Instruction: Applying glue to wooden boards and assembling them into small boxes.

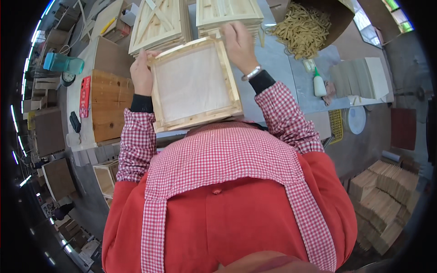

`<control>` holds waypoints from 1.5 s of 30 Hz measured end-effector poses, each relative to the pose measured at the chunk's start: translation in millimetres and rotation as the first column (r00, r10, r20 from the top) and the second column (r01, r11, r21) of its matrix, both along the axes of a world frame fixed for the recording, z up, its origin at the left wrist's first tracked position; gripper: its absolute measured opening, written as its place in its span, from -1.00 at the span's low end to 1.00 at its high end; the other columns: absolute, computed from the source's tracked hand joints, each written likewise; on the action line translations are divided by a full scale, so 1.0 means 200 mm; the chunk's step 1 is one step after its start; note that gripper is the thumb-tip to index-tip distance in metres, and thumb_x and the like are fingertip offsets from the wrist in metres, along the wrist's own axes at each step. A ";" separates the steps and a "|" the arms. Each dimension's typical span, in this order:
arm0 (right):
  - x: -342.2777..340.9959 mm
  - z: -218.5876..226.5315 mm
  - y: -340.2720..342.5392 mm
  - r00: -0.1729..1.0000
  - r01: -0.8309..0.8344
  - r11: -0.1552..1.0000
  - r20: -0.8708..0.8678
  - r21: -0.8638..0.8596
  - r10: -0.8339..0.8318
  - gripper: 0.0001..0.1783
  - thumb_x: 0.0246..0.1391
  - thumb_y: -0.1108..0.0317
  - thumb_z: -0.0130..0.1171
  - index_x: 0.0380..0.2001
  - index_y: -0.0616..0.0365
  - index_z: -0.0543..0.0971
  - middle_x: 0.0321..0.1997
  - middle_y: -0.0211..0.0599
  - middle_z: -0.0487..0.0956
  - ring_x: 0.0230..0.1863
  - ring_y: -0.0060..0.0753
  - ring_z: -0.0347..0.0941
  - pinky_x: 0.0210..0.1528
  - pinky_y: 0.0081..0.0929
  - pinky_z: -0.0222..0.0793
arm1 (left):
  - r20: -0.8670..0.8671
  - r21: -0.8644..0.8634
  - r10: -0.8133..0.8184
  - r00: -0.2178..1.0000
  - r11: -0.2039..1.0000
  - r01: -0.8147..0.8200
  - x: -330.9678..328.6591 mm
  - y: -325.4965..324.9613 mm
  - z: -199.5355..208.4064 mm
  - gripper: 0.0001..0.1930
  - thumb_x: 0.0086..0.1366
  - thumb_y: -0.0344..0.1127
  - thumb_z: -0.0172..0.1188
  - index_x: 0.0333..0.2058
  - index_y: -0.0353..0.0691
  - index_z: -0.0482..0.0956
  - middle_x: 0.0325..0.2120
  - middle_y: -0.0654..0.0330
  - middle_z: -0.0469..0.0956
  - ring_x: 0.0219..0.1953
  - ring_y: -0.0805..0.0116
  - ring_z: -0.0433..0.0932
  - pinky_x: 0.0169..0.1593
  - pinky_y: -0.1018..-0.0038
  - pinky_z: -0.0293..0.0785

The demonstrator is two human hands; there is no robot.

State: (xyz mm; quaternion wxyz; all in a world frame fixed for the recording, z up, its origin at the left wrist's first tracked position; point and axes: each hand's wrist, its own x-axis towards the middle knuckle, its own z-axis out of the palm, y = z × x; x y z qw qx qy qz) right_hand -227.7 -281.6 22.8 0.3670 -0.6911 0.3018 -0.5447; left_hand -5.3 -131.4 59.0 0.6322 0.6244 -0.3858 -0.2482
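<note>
Your left hand (141,75) grips the left rail of a shallow wooden tray (195,85), fingers curled round the edge; your right hand (240,44) pinches its top right corner. You hold it close above your chest, over the near edge of the bench (273,63), open face up toward you. It looks light and stiff, with a thin panel bottom, so I'd keep hold of the rails. It is nearly square, tilted slightly clockwise. Stacked trays (159,22) lie at 12 o'clock, a glue bottle (319,84) at 3 o'clock.
</note>
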 end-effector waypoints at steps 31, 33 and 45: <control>-0.66 -0.88 -0.69 0.856 0.420 0.902 -0.375 0.099 -0.357 -0.80 -0.16 0.44 0.19 -0.62 0.19 0.35 -0.50 -0.25 0.44 -0.41 -0.25 0.39 -0.24 -0.30 0.35 | 0.173 0.165 0.114 0.978 0.976 -0.143 0.06 0.05 -0.06 -0.47 0.43 -0.02 -0.23 -0.35 -0.35 0.59 -0.45 0.19 0.58 -0.33 0.46 0.51 -0.15 0.53 0.39; -0.68 -0.63 -0.63 0.900 0.369 0.925 -0.283 0.089 -0.331 -0.79 -0.15 0.47 0.19 -0.60 0.18 0.33 -0.56 -0.32 0.39 -0.45 -0.37 0.37 -0.31 -0.39 0.33 | 0.175 0.164 0.128 0.976 0.974 -0.158 0.09 0.05 -0.11 -0.51 0.43 -0.09 -0.23 -0.36 -0.35 0.59 -0.46 0.20 0.56 -0.32 0.42 0.49 -0.16 0.50 0.37; -0.33 0.59 0.22 0.889 -0.423 0.904 -0.223 -0.068 0.399 -0.82 0.05 0.47 0.14 -0.41 0.18 0.31 -0.61 -0.51 0.28 -0.57 -0.71 0.18 -0.57 -0.67 0.08 | 0.811 -0.138 -0.097 0.577 0.927 0.350 -0.58 0.02 0.46 -0.32 0.08 -0.16 0.31 0.13 -0.25 0.24 -0.07 0.02 0.44 0.02 0.15 0.41 0.11 0.31 0.24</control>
